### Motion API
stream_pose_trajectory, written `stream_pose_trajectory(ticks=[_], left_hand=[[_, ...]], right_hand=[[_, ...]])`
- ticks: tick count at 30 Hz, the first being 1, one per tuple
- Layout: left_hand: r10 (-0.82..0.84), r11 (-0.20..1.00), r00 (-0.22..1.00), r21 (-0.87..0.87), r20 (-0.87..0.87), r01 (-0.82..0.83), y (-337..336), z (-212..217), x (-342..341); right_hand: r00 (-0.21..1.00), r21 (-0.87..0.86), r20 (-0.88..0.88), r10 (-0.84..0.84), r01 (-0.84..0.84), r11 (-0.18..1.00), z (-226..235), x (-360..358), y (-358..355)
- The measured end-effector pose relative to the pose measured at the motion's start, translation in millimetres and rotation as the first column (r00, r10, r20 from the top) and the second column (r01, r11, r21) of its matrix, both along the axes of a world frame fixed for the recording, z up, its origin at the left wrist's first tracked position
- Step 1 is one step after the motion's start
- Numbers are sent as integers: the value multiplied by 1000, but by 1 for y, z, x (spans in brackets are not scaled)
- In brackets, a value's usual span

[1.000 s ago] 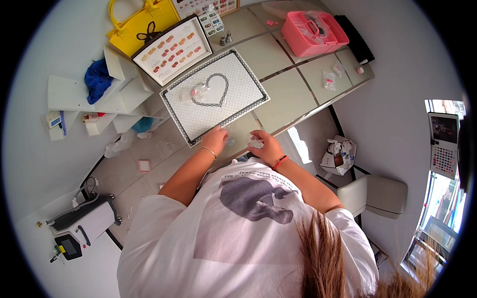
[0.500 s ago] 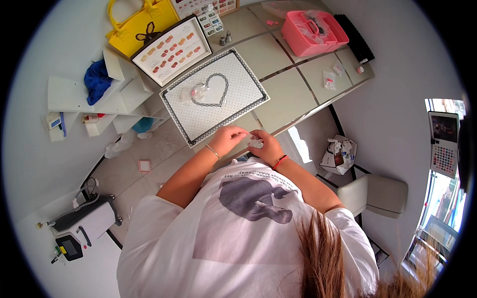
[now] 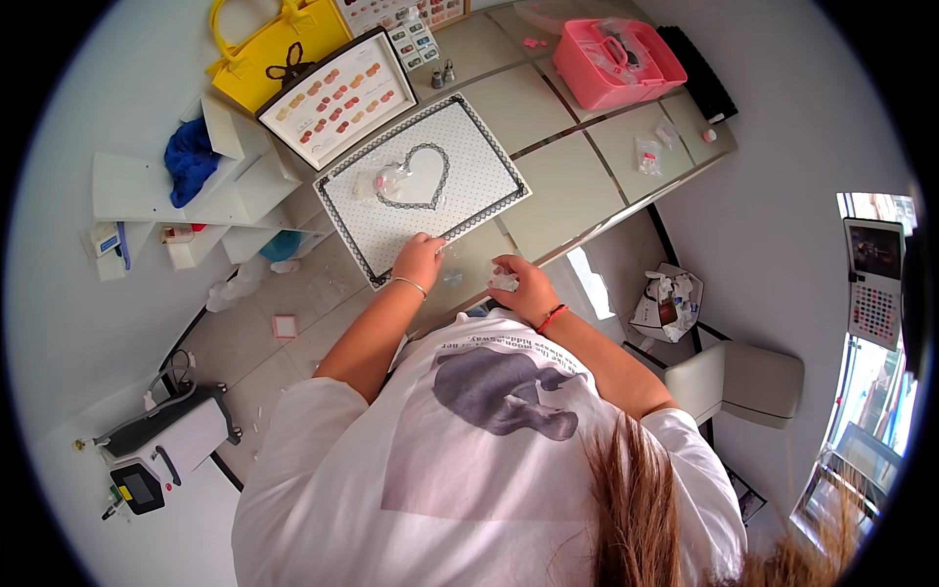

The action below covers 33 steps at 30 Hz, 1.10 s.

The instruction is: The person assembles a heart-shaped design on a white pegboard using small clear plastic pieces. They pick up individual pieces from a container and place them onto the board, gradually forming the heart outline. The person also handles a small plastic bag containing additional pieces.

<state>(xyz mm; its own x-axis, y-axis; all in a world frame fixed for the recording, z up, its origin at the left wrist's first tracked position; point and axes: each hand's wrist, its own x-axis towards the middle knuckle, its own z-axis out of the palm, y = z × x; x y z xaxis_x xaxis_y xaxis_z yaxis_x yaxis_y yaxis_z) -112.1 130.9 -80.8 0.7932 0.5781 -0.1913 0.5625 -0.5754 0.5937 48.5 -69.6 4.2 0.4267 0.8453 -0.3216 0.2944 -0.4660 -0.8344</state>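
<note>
Currently the left hand (image 3: 419,260) rests at the near edge of the dotted mat (image 3: 423,186), fingers curled over the mat's border; whether it grips anything cannot be told. A thin bracelet circles its wrist. The right hand (image 3: 521,286) is clenched around a small clear packet (image 3: 503,281), held just above the worktop (image 3: 577,181) and near the left hand, the two apart. A red band sits on the right wrist.

The mat lies flat on the worktop, tilted relative to the worktop edge, with a black heart outline at its centre. A clear bag (image 3: 389,181) lies on the heart's left side. Beyond the mat, a framed tray of nail samples (image 3: 337,95) rests just beside a yellow bag (image 3: 279,44). A pink case (image 3: 618,61) stands at the far right of the worktop, well apart from both hands. White shelves (image 3: 186,191) stand to the left, holding a blue cloth (image 3: 189,157).
</note>
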Motion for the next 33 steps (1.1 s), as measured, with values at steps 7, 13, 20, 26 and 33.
stream_pose_trajectory(ticks=[7, 13, 20, 26, 33], left_hand=[[79, 995, 996, -63, 48, -76, 7, -4, 0], [256, 756, 940, -652, 227, -49, -2, 24, 12], [103, 759, 915, -625, 390, 181, -28, 60, 21], [89, 727, 939, -667, 332, 167, -24, 55, 15], [124, 830, 978, -558, 168, -9, 3, 31, 2]], right_hand=[[1000, -8, 4, -6, 6, 1000, 3, 1, 1], [1000, 6, 5, -8, 8, 1000, -2, 1, 0], [1000, -15, -10, 0, 0, 1000, 7, -1, 5], [1000, -12, -13, -2, 2, 1000, 5, -1, 4], [1000, 2, 3, -8, 8, 1000, -1, -1, 2]])
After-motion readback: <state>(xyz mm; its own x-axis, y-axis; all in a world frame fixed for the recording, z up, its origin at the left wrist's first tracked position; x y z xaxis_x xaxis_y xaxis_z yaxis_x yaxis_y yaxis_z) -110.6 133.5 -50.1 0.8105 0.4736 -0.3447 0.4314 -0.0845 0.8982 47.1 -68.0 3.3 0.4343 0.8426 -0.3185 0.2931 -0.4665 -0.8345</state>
